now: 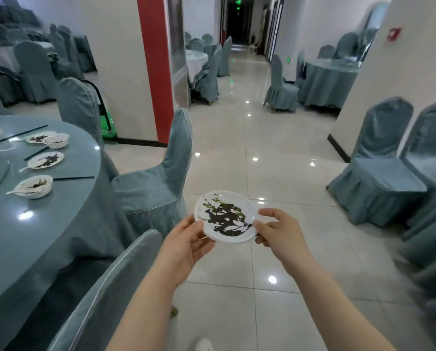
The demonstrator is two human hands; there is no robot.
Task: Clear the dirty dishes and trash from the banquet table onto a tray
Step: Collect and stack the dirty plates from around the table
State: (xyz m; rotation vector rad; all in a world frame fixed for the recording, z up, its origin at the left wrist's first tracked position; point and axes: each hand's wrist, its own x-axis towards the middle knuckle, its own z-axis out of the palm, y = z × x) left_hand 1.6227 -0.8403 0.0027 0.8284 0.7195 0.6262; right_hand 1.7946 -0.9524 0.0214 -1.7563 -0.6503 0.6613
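1. Holding a dirty plate (225,219) in mid-air over the tiled floor (275,249), away from the counter (47,224), which sits to the left.
2. Plate: white, thin, shallow, looks disposable; centre smeared with dark sauce and green scraps. It is tilted slightly toward the camera.
3. Grip: left hand (186,245) pinches the near-left rim, thumb on top and fingers beneath; right hand (279,231) pinches the right rim the same way. Both are clamped on the plate.
4. Risk, judged: the plate seems light and flexible, so a tighter pinch could buckle it and let sauce run off the low edge onto the floor or the chair cover (148,191) beside it. More tilt would do the same.
5. Risk, judged: no tray is in view, so the carry has no visible end point; a glossy floor and closely set chairs could cause a slip or a bump.
6. Outward: on the counter lie a dirty bowl (34,186) with a spoon, two more soiled plates, another bowl and black chopsticks (73,178), all uncleared.
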